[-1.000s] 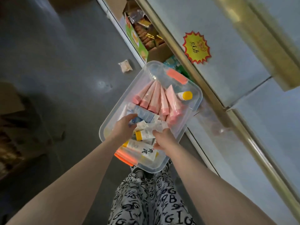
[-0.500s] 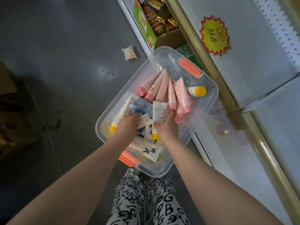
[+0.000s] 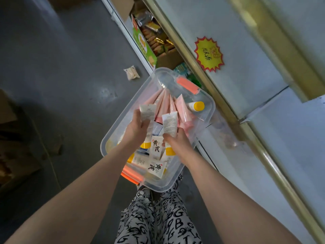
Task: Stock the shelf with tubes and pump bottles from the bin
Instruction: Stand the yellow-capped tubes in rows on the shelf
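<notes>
A clear plastic bin (image 3: 210, 110) sits on the floor beside the shelf, holding several pink tubes (image 3: 164, 104) and white tubes with yellow caps. My left hand (image 3: 136, 128) grips one white tube (image 3: 147, 112) by its lower end, raised over the bin. Just to the right, my right hand (image 3: 176, 141) holds a second white tube (image 3: 169, 123), yellow cap down. More white tubes (image 3: 155, 147) with black characters lie below my hands.
The grey shelf (image 3: 246, 55) with a brass edge rail runs along the right, bearing a yellow starburst price tag (image 3: 209, 53). A snack carton (image 3: 151, 41) stands on the bottom level. A small packet (image 3: 131, 73) lies on the dark floor at left.
Both hands have closed on white tubes and lifted them up out of the pile in the bin. The view has tilted slightly.
</notes>
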Demonstrator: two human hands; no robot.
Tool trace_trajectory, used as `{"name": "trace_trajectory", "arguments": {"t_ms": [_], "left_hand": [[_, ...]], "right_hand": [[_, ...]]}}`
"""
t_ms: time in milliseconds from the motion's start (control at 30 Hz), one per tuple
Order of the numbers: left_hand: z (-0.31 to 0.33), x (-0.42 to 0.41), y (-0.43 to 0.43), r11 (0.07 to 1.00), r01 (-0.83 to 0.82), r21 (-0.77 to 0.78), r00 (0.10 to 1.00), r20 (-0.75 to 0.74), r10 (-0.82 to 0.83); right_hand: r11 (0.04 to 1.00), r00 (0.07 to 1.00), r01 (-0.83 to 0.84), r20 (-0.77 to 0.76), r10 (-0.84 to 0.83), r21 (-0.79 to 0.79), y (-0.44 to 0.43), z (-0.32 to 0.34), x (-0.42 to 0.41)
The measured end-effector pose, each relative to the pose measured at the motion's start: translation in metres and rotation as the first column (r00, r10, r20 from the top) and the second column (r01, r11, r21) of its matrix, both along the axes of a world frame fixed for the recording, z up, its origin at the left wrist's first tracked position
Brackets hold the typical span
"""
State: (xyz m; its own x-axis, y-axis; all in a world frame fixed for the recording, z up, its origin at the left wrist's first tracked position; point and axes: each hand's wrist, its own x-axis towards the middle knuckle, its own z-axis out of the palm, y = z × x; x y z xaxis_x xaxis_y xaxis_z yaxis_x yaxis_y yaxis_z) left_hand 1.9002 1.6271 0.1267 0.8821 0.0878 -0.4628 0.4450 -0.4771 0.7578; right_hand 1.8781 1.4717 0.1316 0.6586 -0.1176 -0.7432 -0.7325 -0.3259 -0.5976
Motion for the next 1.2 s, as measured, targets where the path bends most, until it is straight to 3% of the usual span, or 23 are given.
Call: {"name": "trace_trajectory", "arguments": {"t_ms": [167, 267, 367, 733, 900, 1200], "left_hand": [[0.049, 0.01, -0.024, 0.929, -0.206, -0.308, 0.972, -0.176, 0.157], [0.078, 0.011, -0.037, 0.854, -0.272, -0.443, 0.943, -0.301, 0.144], [0.105, 0.008, -0.046, 0.8, -0.252, -0.544, 0.941, -0.329, 0.072], [0.184, 0.006, -0.084, 0.738, 0.048, -0.673, 0.972, -0.14, -0.191], [0.21, 0.007, -0.108, 0.743, 0.238, -0.626, 0.951, -0.007, -0.31], [0.266, 0.005, -0.178, 0.659, 0.458, -0.597, 0.877, 0.183, -0.444]], "right_hand": [[0.999, 0.995, -0.001, 0.102, -0.004, 0.055, -0.021, 0.052, 0.0], [0.997, 0.987, 0.049, 0.151, -0.057, 0.054, -0.034, 0.08, -0.001], [0.991, 0.972, 0.117, 0.199, -0.128, 0.062, -0.047, 0.107, -0.003], [0.948, 0.862, 0.274, 0.395, -0.317, 0.161, -0.09, 0.184, -0.031], [0.917, 0.779, 0.361, 0.486, -0.396, 0.168, -0.111, 0.21, -0.047], [0.869, 0.638, 0.464, 0.614, -0.464, 0.174, -0.171, 0.258, -0.072]]}}
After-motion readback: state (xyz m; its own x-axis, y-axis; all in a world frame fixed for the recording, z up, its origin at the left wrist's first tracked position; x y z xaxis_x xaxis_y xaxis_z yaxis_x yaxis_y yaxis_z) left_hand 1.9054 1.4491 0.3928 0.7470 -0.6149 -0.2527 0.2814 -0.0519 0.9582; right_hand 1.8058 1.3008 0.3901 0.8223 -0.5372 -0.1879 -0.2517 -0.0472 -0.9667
